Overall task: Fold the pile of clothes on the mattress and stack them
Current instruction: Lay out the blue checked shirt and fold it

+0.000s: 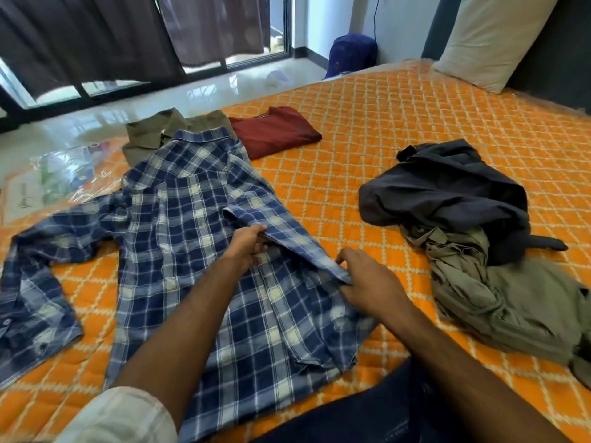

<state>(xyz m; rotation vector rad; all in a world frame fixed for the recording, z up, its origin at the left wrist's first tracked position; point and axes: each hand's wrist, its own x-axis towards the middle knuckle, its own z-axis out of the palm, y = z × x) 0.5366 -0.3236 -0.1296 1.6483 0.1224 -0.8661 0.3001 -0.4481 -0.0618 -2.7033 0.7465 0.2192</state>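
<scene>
Plaid shirt [179, 238], hem under forearms, fingertips of left hand [246, 247] hidden.

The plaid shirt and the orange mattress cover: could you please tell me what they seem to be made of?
Plaid shirt: soft woven fabric, probably cotton, matte; it creases and drapes limply. Orange mattress cover: quilted cloth by its stitched diamond pattern, with glossy clear plastic wrap showing at the edges.

A home bedroom: quilted orange mattress [415, 129], pillow [489, 39], curtained glass doors [96, 43], scattered clothes [463, 219].
</scene>
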